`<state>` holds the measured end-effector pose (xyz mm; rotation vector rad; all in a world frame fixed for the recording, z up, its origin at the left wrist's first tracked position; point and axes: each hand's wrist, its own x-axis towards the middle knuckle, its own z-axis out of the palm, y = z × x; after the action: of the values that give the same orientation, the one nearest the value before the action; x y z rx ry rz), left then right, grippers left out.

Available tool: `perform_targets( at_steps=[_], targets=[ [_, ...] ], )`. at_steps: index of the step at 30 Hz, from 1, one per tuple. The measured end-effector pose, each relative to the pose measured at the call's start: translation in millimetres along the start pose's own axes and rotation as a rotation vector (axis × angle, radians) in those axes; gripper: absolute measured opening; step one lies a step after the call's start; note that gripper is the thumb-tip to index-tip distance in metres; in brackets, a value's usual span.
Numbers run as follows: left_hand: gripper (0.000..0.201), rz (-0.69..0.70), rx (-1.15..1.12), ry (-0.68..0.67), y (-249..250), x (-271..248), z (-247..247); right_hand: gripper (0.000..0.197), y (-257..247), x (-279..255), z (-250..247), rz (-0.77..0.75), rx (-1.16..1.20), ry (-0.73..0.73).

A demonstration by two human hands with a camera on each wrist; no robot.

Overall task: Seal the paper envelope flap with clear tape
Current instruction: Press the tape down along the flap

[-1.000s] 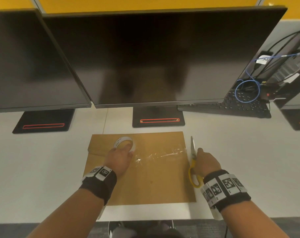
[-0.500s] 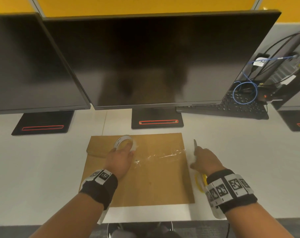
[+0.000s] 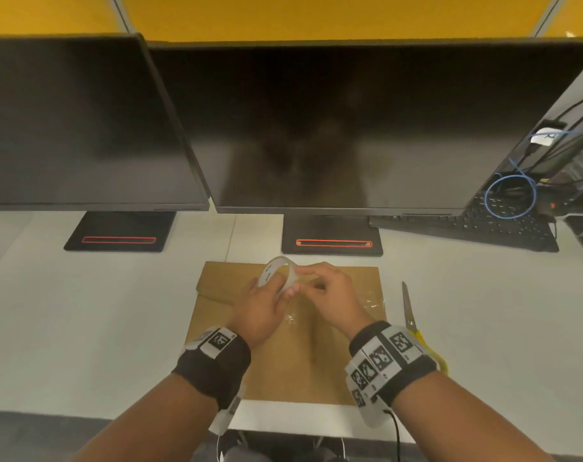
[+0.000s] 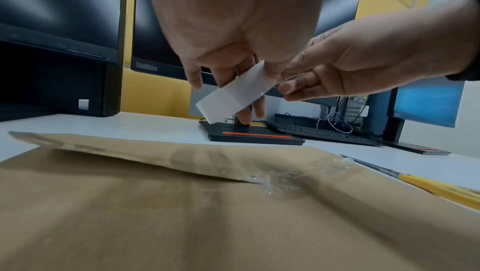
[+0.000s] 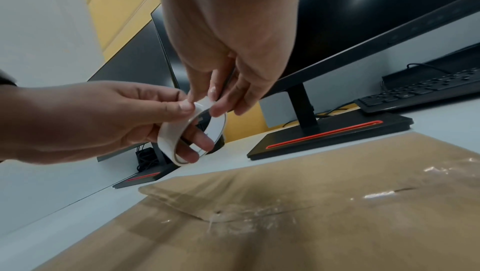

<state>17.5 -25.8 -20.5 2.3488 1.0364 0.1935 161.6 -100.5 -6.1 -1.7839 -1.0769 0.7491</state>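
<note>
A brown paper envelope point(image 3: 283, 361) lies flat on the white desk with its flap folded down. A wrinkled strip of clear tape point(image 3: 367, 301) covers the right part of the flap edge; the left part of the flap point(image 4: 103, 148) stands slightly raised. Above the envelope's top edge, my left hand point(image 3: 283, 288) holds the white tape roll point(image 3: 278, 268) upright, with fingers through its core and the thumb on the outside. My right hand point(image 3: 302, 276) pinches the roll's upper edge point(image 5: 205, 103) between thumb and forefinger.
Scissors point(image 3: 408, 308) with yellow handles lie on the desk just right of the envelope. Two dark monitors on black stands point(image 3: 332, 243) stand behind it. A black keyboard point(image 3: 483, 228) and a coiled blue cable point(image 3: 510, 198) sit at the back right.
My right hand let go of the scissors and moved left to the tape roll. My left hand lifted the roll off the envelope.
</note>
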Motion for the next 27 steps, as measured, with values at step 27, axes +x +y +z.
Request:
perform_targets(
  at_steps=[27],
  targets=[
    [0.056, 0.086, 0.333, -0.288, -60, 30, -83, 0.024, 1, -2, 54, 0.48, 0.063, -0.005]
  ],
)
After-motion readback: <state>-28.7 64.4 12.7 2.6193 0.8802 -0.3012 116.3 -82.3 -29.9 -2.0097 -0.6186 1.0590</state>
